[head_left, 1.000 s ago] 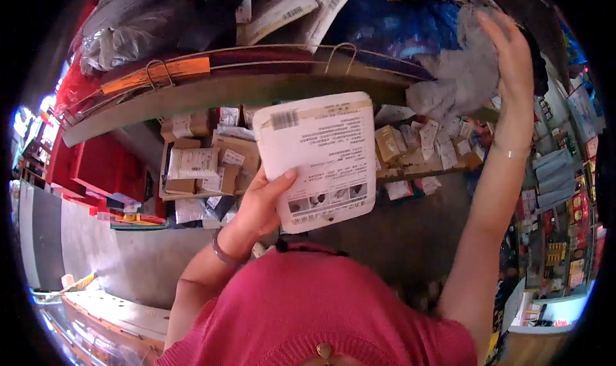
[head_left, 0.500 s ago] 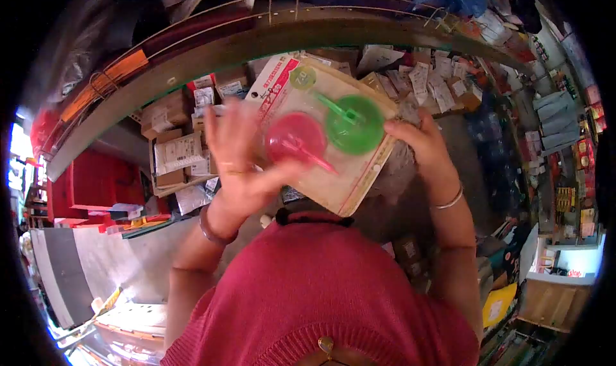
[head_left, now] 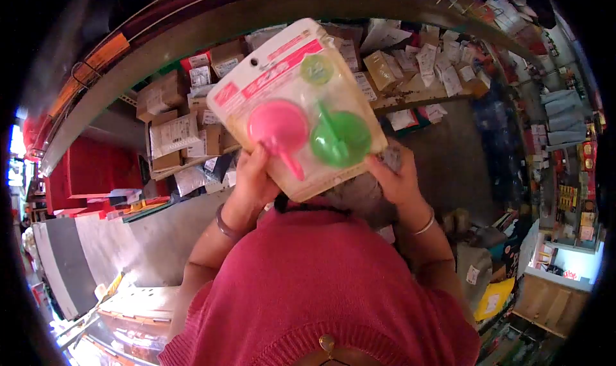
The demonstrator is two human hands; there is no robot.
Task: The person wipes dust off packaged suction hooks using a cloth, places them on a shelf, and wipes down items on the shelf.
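A blister card (head_left: 305, 98) is held up, tilted, in front of my chest. Under its clear plastic sit a pink round piece (head_left: 278, 125) and a green round piece (head_left: 342, 139), each with a narrow stem. A round green label (head_left: 316, 69) and pink printing mark its upper part. My left hand (head_left: 252, 181) grips the lower left edge, thumb on the front. At the lower right corner, my right hand (head_left: 399, 178) pinches the card, its other fingers partly hidden behind.
Beyond the card, shelves hold several cardboard boxes (head_left: 159, 95) and parcels with paper labels (head_left: 428, 64). A red cabinet (head_left: 102, 167) stands on the left. Packed goods (head_left: 568, 199) line the right side, with a yellow packet (head_left: 495, 298) lower down.
My left hand, spread and blurred before, has come down onto the card's left edge. The card has turned more upright and moved up slightly. My right hand has moved left and lower.
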